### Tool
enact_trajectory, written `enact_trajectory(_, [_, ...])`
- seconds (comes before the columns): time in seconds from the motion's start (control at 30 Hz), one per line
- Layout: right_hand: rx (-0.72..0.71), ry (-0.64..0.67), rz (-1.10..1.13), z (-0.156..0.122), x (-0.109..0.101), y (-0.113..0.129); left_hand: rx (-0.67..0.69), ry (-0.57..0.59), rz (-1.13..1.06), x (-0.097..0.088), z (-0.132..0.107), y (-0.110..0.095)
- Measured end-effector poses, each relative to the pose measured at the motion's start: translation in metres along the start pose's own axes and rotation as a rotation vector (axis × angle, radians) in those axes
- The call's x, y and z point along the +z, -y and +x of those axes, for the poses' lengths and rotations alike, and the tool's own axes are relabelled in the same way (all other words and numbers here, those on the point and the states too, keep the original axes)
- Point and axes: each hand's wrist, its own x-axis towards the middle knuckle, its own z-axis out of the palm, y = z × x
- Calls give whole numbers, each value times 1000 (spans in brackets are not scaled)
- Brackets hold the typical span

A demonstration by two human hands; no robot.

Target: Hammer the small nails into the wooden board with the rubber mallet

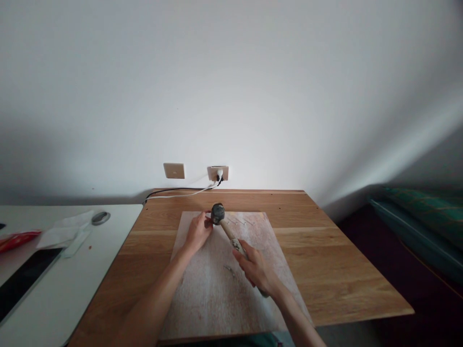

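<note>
My right hand [255,265] is wrapped round the handle of a hammer [217,214], whose dark, heavy head is at the far end of a pale, worn handle. Close beside that head, on its left, my left hand [198,229] has its fingers pinched together near the board. Whatever is between those fingertips is hidden by the hand and the hammer head. Under both hands lies a flat, whitish wooden board [202,294]. To the right of the hammer head, several thin nails [245,223] stand in a row near the board's far edge. Loose nails [229,271] lie around its middle.
The board rests on a brown wooden table [325,270] against the wall. Cables [181,194] run along the back to a wall socket [218,173]. On the left, a white table [97,260] bears a dark tablet-like device [25,279], tissue [67,229] and a tape roll [100,218].
</note>
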Motion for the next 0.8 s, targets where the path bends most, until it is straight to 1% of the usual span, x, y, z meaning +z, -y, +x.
enact_trajectory(0.33, [-1, -32, -23, -1, 4, 1, -10, 10, -5, 1, 0, 1])
enact_trajectory(0.57, [15, -24, 29, -6, 5, 0, -2, 10, 3, 0, -1, 1])
enact_trajectory(0.67, [53, -30, 64, -18, 3, -4, 5, 4, 7, 0, -2, 1])
enact_trajectory(0.8, [119, -32, 109, -44, -3, -15, -1, 1, 27, 0, 0, -2])
